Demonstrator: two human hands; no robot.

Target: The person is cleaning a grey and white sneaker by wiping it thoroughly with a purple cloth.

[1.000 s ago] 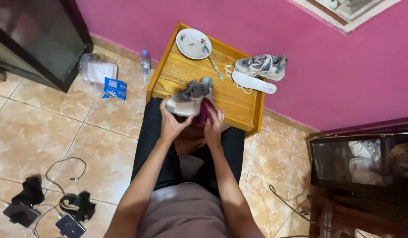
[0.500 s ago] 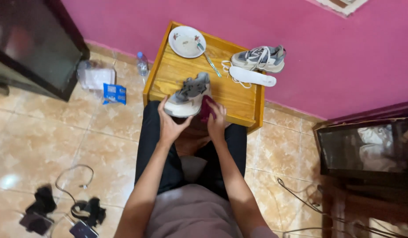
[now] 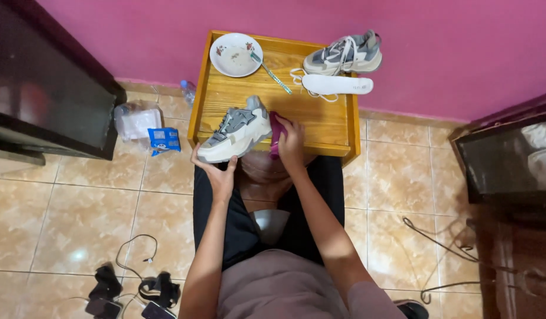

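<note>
At the far left a dark cabinet closes off the tiled floor; below it a tangle of black cables and chargers lies near the person's left leg. A clear plastic bag and a blue packet sit on the floor just beside the left edge of the wooden surface, with a small bottle against the pink wall.

The left hand cups the toe end of a grey and cream shoe from below, fingers curled up around the sole. The shoe overhangs the near left corner of the surface, toe out over the edge, heel inward. The right hand presses a magenta cloth against the heel of that shoe, fingers closed on the cloth, right at the raised near rim.

Farther back stand a white dish with a toothbrush leaning out of it, then a white insole and a second shoe at the back right corner. The middle of the surface is bare wood. At the far right, a dark glass-fronted cabinet and loose cables on the floor.
</note>
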